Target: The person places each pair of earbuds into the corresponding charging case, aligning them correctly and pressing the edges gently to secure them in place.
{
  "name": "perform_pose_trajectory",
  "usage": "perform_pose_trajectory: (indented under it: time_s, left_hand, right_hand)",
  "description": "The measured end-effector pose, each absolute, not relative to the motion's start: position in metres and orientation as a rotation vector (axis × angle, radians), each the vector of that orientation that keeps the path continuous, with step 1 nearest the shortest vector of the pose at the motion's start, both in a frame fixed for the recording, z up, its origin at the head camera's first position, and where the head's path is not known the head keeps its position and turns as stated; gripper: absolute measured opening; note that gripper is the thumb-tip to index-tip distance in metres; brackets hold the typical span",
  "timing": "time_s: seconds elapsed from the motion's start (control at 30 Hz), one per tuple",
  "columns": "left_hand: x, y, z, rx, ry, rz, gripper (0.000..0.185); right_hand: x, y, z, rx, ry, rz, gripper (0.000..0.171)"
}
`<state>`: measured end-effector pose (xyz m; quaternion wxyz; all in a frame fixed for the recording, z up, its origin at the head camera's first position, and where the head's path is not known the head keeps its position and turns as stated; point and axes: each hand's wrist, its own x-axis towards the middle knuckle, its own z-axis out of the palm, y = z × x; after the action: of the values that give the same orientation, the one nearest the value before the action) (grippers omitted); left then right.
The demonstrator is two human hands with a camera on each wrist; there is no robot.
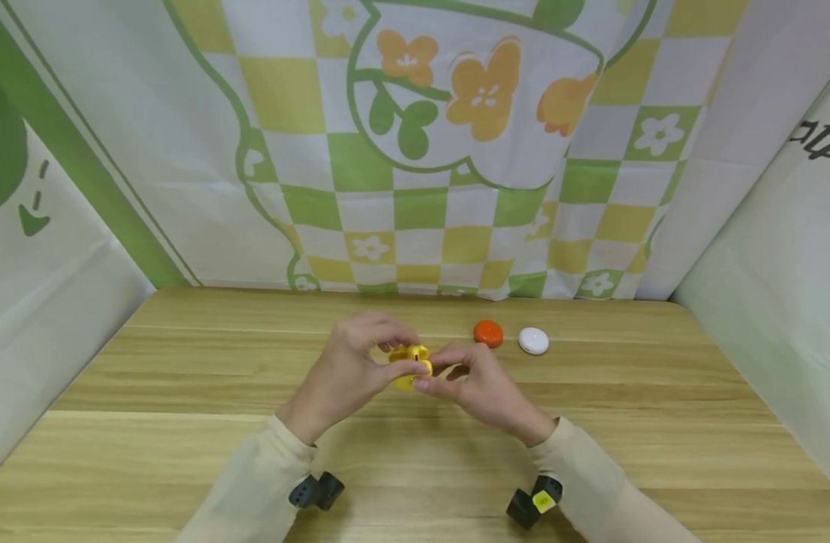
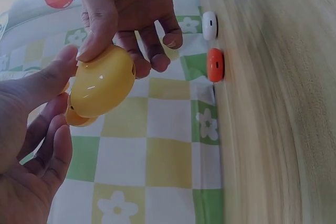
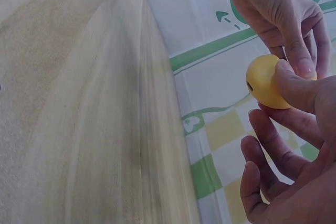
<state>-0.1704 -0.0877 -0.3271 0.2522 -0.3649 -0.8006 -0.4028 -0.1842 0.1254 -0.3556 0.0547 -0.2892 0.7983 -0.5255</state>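
Observation:
A small rounded yellow case (image 1: 410, 360) is held above the wooden table (image 1: 184, 392) between both hands. My left hand (image 1: 357, 366) pinches it from the left with thumb and fingertips. My right hand (image 1: 472, 381) pinches it from the right. In the left wrist view the yellow case (image 2: 100, 87) sits under the right hand's thumb (image 2: 97, 30), and a second yellow part shows beneath it. In the right wrist view the yellow case (image 3: 265, 82) shows a small dark slot on its side.
An orange case (image 1: 487, 332) and a white case (image 1: 533, 340) lie side by side on the table, behind and to the right of the hands. A checked green, yellow and white cloth (image 1: 422, 151) hangs behind the table, with plain cloth walls at both sides.

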Motion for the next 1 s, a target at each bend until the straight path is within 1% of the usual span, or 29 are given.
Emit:
perform_pose_trajectory:
  time_s: [0.47, 0.73, 0.87, 1.0]
  left_hand:
    - [-0.170, -0.090, -0.328, -1.012, -2.261, -1.051, 0.023]
    - [-0.170, -0.092, -0.327, -1.038, -2.289, -1.078, 0.011]
    - [-0.170, -0.094, -0.324, -0.946, -2.337, -1.173, 0.011]
    - [-0.172, -0.097, -0.323, -0.793, -2.435, -1.217, 0.018]
  right_hand:
    - [-0.183, 0.126, -0.354, -0.882, 2.380, -1.598, 0.014]
    - [-0.184, 0.128, -0.354, -0.895, 2.398, -1.596, 0.016]
    - [-0.185, 0.128, -0.353, -0.875, 2.404, -1.592, 0.016]
    - [-0.184, 0.127, -0.352, -0.853, 2.417, -1.587, 0.014]
